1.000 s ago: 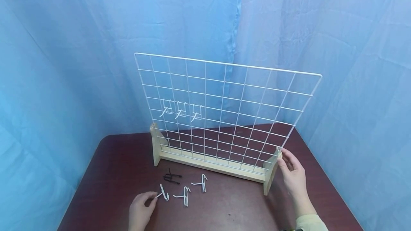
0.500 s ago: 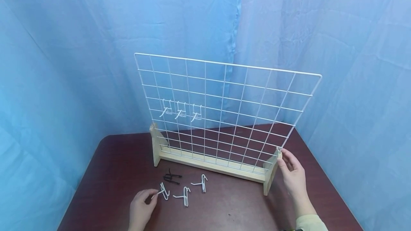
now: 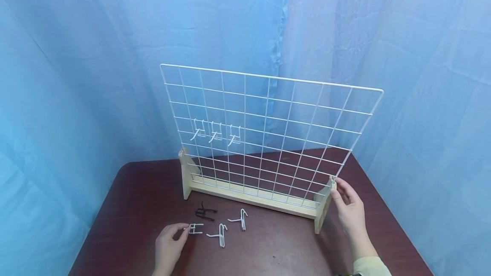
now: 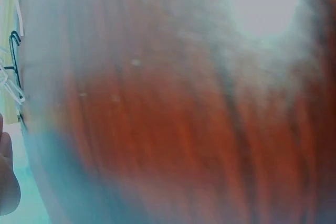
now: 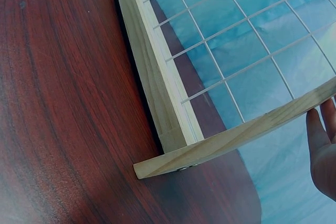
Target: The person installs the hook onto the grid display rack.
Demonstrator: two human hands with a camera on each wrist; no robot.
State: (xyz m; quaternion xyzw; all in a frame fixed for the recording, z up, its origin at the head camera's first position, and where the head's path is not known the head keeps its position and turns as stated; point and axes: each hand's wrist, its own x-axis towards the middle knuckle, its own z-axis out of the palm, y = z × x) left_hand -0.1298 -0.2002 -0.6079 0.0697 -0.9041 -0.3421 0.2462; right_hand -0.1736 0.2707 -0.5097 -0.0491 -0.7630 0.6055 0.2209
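My left hand (image 3: 170, 244) pinches a white wire hook (image 3: 196, 225) at the left front of the table, its two prongs turned to the right. Just right of it lie two more white wire hooks (image 3: 221, 235), and behind it a black wire hook (image 3: 205, 214). With thumb and fingers, my right hand (image 3: 352, 214) grips the top of the wooden stand's right upright (image 5: 236, 135), where the white wire grid panel (image 3: 268, 76) meets it. Three white hooks (image 3: 216, 135) hang in a row on the panel's left part. In the left wrist view, only part of the hand (image 4: 8, 182) shows at the edge.
The wooden stand's base bar (image 3: 253, 199) runs across the dark red table (image 3: 284, 250) behind the loose hooks. Blue curtains (image 3: 115, 54) enclose the table at the back and sides.
My left hand has turned the pinched white hook, so its prongs, tilted down before, now point right. The hand has shifted slightly; the right hand stays on the upright.
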